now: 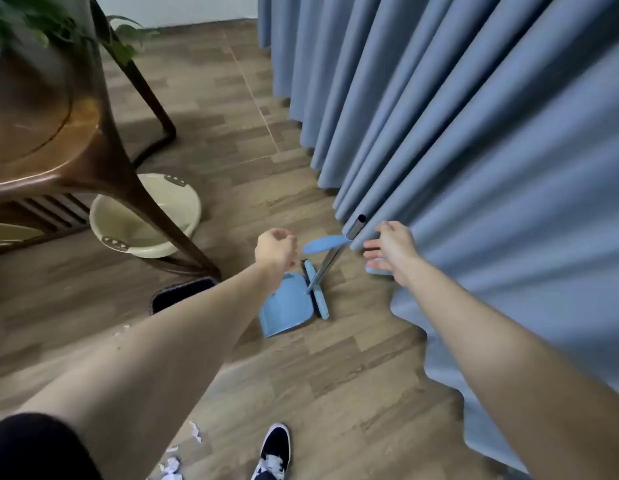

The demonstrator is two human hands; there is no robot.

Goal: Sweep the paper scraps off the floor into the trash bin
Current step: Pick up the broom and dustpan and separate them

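A blue curtain hangs in deep folds along the right side, its hem reaching the floor and pooling at lower right. A dark wooden table occupies the upper left; its curved legs stand on the wood-pattern floor. A green plant sits at the table's far edge, blurred. A cream basin rests on the floor under the table, partly behind one leg. A slatted wooden shelf lies below the tabletop at left. A black-and-white shoe appears at the bottom edge.
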